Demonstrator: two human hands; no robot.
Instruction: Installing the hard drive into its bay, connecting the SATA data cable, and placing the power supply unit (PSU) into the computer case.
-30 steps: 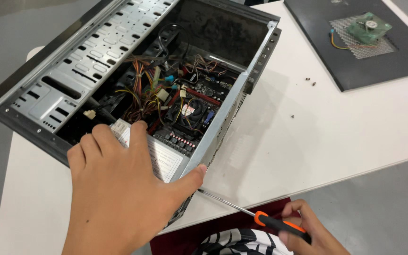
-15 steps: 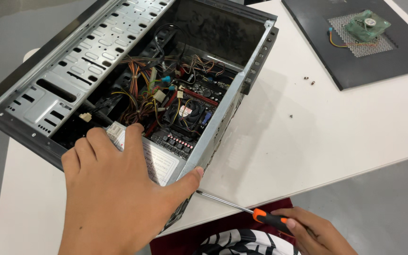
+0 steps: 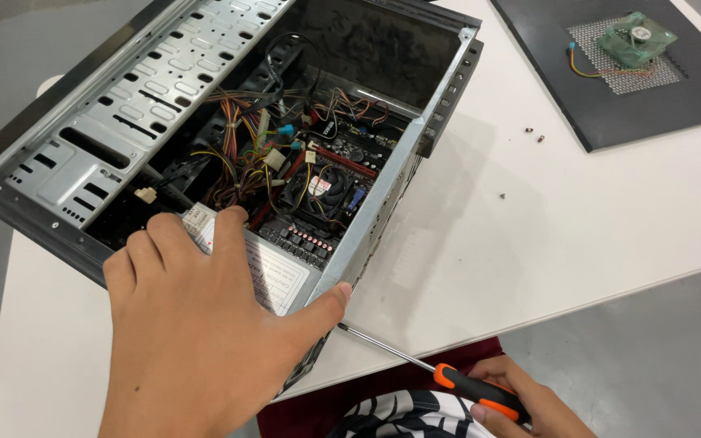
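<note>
The open computer case (image 3: 229, 138) is lying on its side on the white table (image 3: 578, 235), its near end overhanging toward the person. The left hand (image 3: 196, 341) is resting flat, fingers spread, on the power supply (image 3: 273, 272) at the near end of the case, with the thumb hooked over the case's right-hand edge. It is pressing rather than gripping; nothing is closed in it. The right hand (image 3: 521, 401) is clamped around the orange-and-black handle of a screwdriver (image 3: 440, 373), whose shaft is pointing left toward the near right corner of the case, the tip lying just beside the thumb. Whether the tip is seated in a screw cannot be told; the case edge hides it.

Inside, a bundle of coloured wires (image 3: 245, 154) is running from the power supply over the circuit board (image 3: 326, 191), which carries a round black fan.

Judgement: the step in hand appears to be work on a fastening at the near wall of the case, the left hand steadying the power supply. The next move calls for keeping the shaft square to the screw and the supply held firm.

On the table to the right, three small screws (image 3: 533, 134) are lying loose. Far right, a dark side panel (image 3: 675, 89) is carrying a small green fan (image 3: 636, 36).
</note>
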